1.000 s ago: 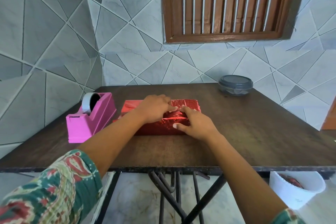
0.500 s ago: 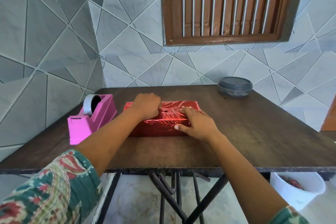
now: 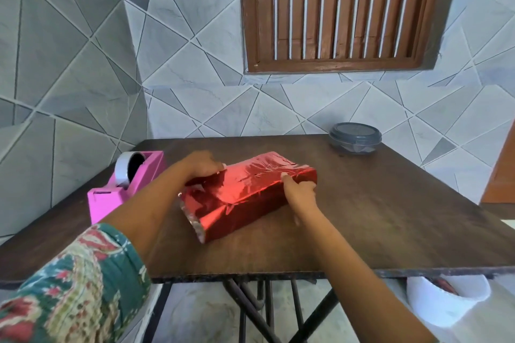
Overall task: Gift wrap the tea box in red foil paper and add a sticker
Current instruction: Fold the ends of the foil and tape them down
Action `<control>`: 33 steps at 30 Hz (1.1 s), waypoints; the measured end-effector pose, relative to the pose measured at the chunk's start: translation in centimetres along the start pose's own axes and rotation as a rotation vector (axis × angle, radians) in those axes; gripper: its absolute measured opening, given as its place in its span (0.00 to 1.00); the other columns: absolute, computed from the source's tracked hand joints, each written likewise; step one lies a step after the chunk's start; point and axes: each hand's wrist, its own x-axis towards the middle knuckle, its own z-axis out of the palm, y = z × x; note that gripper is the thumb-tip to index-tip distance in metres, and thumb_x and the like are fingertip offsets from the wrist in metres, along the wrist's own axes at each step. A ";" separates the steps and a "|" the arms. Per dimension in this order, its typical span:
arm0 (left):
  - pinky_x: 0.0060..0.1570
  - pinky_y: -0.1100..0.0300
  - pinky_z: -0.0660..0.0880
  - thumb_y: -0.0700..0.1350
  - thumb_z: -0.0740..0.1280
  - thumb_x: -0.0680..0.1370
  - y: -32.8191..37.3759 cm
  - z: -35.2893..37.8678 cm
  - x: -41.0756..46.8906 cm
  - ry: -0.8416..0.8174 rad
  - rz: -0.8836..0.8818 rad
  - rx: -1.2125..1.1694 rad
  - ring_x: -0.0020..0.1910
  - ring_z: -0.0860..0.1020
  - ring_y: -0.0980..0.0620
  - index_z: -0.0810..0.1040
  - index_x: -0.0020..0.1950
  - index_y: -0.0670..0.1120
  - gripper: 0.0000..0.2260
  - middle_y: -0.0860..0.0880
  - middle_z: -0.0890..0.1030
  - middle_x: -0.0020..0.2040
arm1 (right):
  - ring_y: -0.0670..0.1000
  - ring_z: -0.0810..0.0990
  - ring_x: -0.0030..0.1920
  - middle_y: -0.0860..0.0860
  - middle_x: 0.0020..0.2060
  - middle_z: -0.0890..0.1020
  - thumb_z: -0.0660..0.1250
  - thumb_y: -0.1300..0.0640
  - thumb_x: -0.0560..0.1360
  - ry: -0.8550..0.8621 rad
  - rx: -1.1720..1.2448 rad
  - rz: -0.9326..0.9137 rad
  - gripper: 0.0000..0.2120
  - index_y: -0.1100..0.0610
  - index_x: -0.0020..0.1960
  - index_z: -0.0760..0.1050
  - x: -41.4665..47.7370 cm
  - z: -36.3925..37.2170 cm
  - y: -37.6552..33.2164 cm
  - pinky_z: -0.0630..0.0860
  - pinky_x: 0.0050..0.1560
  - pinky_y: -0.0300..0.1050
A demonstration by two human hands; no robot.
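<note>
One foil-wrapped tea box (image 3: 245, 192) lies diagonally on the table (image 3: 390, 217), held between two hands.
Left hand (image 3: 200, 166): curled over the far edge, fingertips hidden.
Right hand (image 3: 302, 192): blurred, one finger on top, the rest curled at the side.
Outside the left hand: one tape dispenser (image 3: 131, 184).
Beyond the right hand: one lidded container (image 3: 355, 138).

A tiled home corner: geometric grey wall tiles (image 3: 83, 64), brown louvred wooden window (image 3: 342, 8), folding wooden table (image 3: 390, 217).
</note>
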 end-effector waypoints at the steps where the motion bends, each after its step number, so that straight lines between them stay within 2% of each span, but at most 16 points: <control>1: 0.35 0.63 0.69 0.56 0.63 0.78 0.0 -0.1 -0.2 -0.046 -0.026 -0.055 0.35 0.74 0.50 0.76 0.40 0.42 0.17 0.45 0.77 0.41 | 0.60 0.63 0.70 0.63 0.73 0.58 0.63 0.45 0.76 -0.024 0.091 0.038 0.42 0.68 0.75 0.44 0.3 1.0 0.1 0.61 0.69 0.49; 2: 0.31 0.64 0.67 0.57 0.63 0.77 0.1 -0.3 -0.4 -0.127 -0.054 -0.102 0.31 0.72 0.51 0.75 0.40 0.43 0.17 0.45 0.75 0.38 | 0.60 0.63 0.70 0.62 0.72 0.59 0.64 0.44 0.75 -0.049 0.151 0.057 0.43 0.68 0.74 0.45 0.5 1.8 0.0 0.62 0.69 0.50; 4: 0.31 0.64 0.69 0.60 0.62 0.76 0.2 -0.3 -1.0 -0.258 -0.082 -0.179 0.32 0.73 0.52 0.78 0.47 0.43 0.20 0.45 0.76 0.39 | 0.61 0.66 0.68 0.62 0.71 0.62 0.66 0.42 0.70 -0.067 0.196 0.080 0.47 0.68 0.74 0.46 0.8 3.1 -0.3 0.65 0.68 0.53; 8: 0.32 0.64 0.66 0.62 0.63 0.75 -0.1 0.7 -1.6 -0.286 -0.128 -0.307 0.34 0.72 0.49 0.78 0.54 0.40 0.25 0.45 0.75 0.40 | 0.60 0.72 0.64 0.61 0.66 0.69 0.66 0.41 0.56 -0.081 0.223 0.027 0.51 0.63 0.72 0.55 2.8 4.5 0.9 0.71 0.64 0.55; 10: 0.29 0.64 0.65 0.61 0.64 0.75 -0.1 1.1 -1.8 -0.268 -0.141 -0.372 0.32 0.71 0.50 0.78 0.52 0.41 0.23 0.45 0.74 0.38 | 0.58 0.74 0.62 0.59 0.64 0.73 0.66 0.39 0.52 -0.100 0.237 -0.010 0.50 0.60 0.70 0.61 3.8 4.4 1.8 0.72 0.63 0.55; 13: 0.34 0.64 0.73 0.54 0.67 0.75 0.0 0.9 -2.4 -0.205 -0.135 -0.561 0.38 0.76 0.52 0.78 0.51 0.44 0.14 0.47 0.79 0.42 | 0.56 0.79 0.55 0.56 0.56 0.79 0.68 0.46 0.58 -0.146 0.288 -0.104 0.35 0.58 0.63 0.69 2.0 3.2 0.4 0.75 0.60 0.56; 16: 0.27 0.69 0.73 0.46 0.68 0.76 0.3 0.2 -3.2 -0.085 -0.075 -0.778 0.34 0.76 0.58 0.78 0.46 0.45 0.04 0.50 0.78 0.39 | 0.54 0.78 0.54 0.53 0.56 0.78 0.68 0.58 0.70 -0.195 0.308 -0.246 0.27 0.57 0.66 0.63 -0.5 2.1 -2.3 0.75 0.59 0.53; 19: 0.25 0.70 0.71 0.40 0.67 0.76 0.2 -1.0 -3.8 0.085 0.027 -0.940 0.26 0.74 0.63 0.78 0.55 0.40 0.08 0.49 0.77 0.36 | 0.52 0.76 0.54 0.54 0.59 0.74 0.64 0.69 0.73 -0.238 0.307 -0.405 0.29 0.55 0.69 0.56 -0.8 1.4 -4.5 0.74 0.58 0.51; 20: 0.29 0.69 0.73 0.39 0.67 0.76 0.2 -1.5 -4.1 0.134 0.053 -0.956 0.29 0.76 0.62 0.78 0.57 0.40 0.10 0.49 0.78 0.38 | 0.50 0.76 0.54 0.54 0.59 0.74 0.63 0.70 0.73 -0.242 0.282 -0.462 0.29 0.56 0.69 0.56 -0.9 1.1 -5.0 0.75 0.57 0.48; 22: 0.41 0.64 0.75 0.39 0.68 0.75 0.1 -2.0 -4.7 0.207 0.101 -0.998 0.42 0.79 0.55 0.78 0.59 0.41 0.12 0.46 0.81 0.45 | 0.44 0.76 0.52 0.50 0.59 0.72 0.63 0.71 0.73 -0.254 0.231 -0.559 0.30 0.57 0.70 0.55 -1.2 0.5 -5.6 0.75 0.50 0.37; 23: 0.45 0.61 0.75 0.39 0.69 0.75 0.1 -2.1 -5.1 0.231 0.117 -1.025 0.47 0.79 0.52 0.78 0.59 0.41 0.13 0.46 0.82 0.48 | 0.43 0.75 0.53 0.49 0.59 0.71 0.63 0.72 0.73 -0.263 0.215 -0.599 0.31 0.57 0.70 0.54 -1.4 0.3 -5.8 0.74 0.50 0.35; 26: 0.46 0.61 0.76 0.38 0.69 0.74 -0.6 -0.9 -6.1 0.264 0.161 -1.075 0.47 0.80 0.52 0.79 0.57 0.44 0.11 0.48 0.82 0.48 | 0.47 0.74 0.59 0.50 0.62 0.71 0.64 0.72 0.72 -0.297 0.211 -0.668 0.31 0.56 0.69 0.55 -1.8 0.0 -5.5 0.73 0.58 0.40; 29: 0.50 0.58 0.77 0.36 0.70 0.73 -1.6 1.4 -7.0 0.282 0.160 -1.116 0.50 0.80 0.52 0.80 0.51 0.48 0.10 0.49 0.83 0.50 | 0.39 0.76 0.57 0.45 0.61 0.73 0.65 0.67 0.68 -0.334 0.180 -0.693 0.32 0.54 0.67 0.56 -2.0 0.1 -4.3 0.73 0.53 0.35; 31: 0.53 0.54 0.77 0.35 0.70 0.73 -2.2 2.7 -7.6 0.284 0.145 -1.120 0.51 0.81 0.51 0.80 0.50 0.48 0.10 0.49 0.83 0.50 | 0.36 0.76 0.55 0.43 0.59 0.73 0.64 0.71 0.69 -0.347 0.176 -0.680 0.32 0.51 0.66 0.57 -1.9 0.2 -3.3 0.73 0.52 0.35; 33: 0.51 0.56 0.78 0.35 0.71 0.72 -2.5 3.5 -8.1 0.272 0.145 -1.123 0.52 0.81 0.50 0.80 0.51 0.46 0.10 0.48 0.83 0.51 | 0.38 0.77 0.55 0.44 0.59 0.74 0.63 0.74 0.70 -0.363 0.202 -0.654 0.32 0.50 0.66 0.58 -2.1 0.1 -2.5 0.74 0.52 0.38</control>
